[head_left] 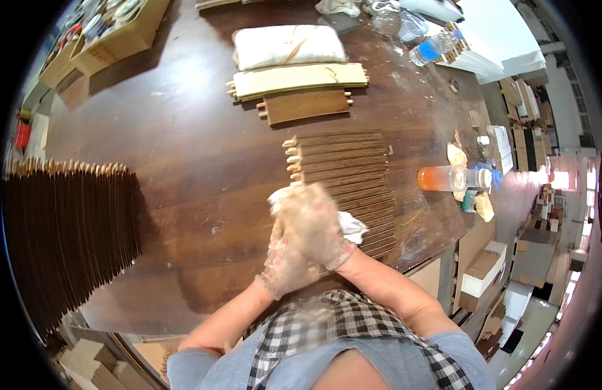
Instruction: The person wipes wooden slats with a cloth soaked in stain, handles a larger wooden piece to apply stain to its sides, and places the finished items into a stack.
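Note:
My two gloved hands meet over the near left part of a row of brown wooden slats (343, 162), with pale dowel pegs sticking out of their left ends. My right hand (312, 221) is smeared by motion and lies across my left hand (288, 263). Most of the left fingers are hidden beneath it. A crumpled white cloth (353, 227) shows beside my right hand, on top of the slats. Whether either hand grips the cloth or a slat cannot be made out.
At far left stands a long row of dark pegged slats (73, 227). Ahead lie a shorter brown board (307, 106), pale pegged strips (301, 79) and a white wrapped bundle (288, 47). A bottle of orange drink (437, 178) lies at right; an open box (119, 49) sits far left.

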Demonstrator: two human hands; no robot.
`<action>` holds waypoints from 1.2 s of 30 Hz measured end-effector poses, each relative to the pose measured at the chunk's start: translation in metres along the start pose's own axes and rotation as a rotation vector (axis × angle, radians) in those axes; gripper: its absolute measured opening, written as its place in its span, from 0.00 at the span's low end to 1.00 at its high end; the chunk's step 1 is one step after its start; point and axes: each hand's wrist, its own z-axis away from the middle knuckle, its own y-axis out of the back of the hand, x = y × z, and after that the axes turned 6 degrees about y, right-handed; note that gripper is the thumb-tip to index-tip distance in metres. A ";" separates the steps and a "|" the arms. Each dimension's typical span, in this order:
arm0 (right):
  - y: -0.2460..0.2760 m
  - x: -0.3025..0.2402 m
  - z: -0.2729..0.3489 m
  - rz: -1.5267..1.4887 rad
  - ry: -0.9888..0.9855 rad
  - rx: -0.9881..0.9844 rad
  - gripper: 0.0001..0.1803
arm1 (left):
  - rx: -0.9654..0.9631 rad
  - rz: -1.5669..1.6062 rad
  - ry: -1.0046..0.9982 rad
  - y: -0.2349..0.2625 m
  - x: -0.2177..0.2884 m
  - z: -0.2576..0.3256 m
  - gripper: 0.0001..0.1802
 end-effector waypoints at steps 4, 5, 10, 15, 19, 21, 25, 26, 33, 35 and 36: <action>0.028 0.047 0.005 -0.302 -0.051 0.377 0.15 | 0.035 0.044 0.049 0.005 0.001 0.003 0.61; 0.053 0.055 0.005 -0.315 -0.352 0.353 0.14 | -0.026 0.121 0.053 0.018 0.000 0.004 0.70; 0.066 0.094 0.010 0.032 -0.475 0.258 0.09 | 0.385 0.420 0.048 0.022 -0.040 -0.016 0.77; 0.019 0.050 -0.029 0.351 -0.052 -0.001 0.08 | 0.244 0.187 0.059 0.024 -0.045 -0.064 0.61; 0.007 0.048 -0.037 -0.177 0.047 0.081 0.09 | 0.148 0.109 -0.094 0.024 -0.054 -0.069 0.58; 0.017 0.062 -0.038 -0.347 -0.015 0.186 0.08 | 0.166 0.178 -0.087 0.022 -0.061 -0.069 0.62; 0.059 0.100 -0.029 -0.172 -0.419 0.505 0.09 | 0.393 0.377 -0.009 0.022 -0.063 -0.084 0.73; 0.060 0.089 -0.038 -0.008 -0.342 0.371 0.12 | 0.398 0.405 -0.019 0.024 -0.062 -0.095 0.66; 0.029 0.131 -0.010 0.404 -0.203 0.089 0.13 | 0.338 0.324 -0.028 0.031 -0.053 -0.121 0.40; 0.062 0.150 -0.005 0.527 -0.210 0.210 0.12 | 0.360 0.301 -0.008 0.030 -0.055 -0.119 0.38; 0.077 0.164 0.004 0.348 -0.391 0.271 0.13 | 0.358 0.296 0.000 0.031 -0.053 -0.119 0.38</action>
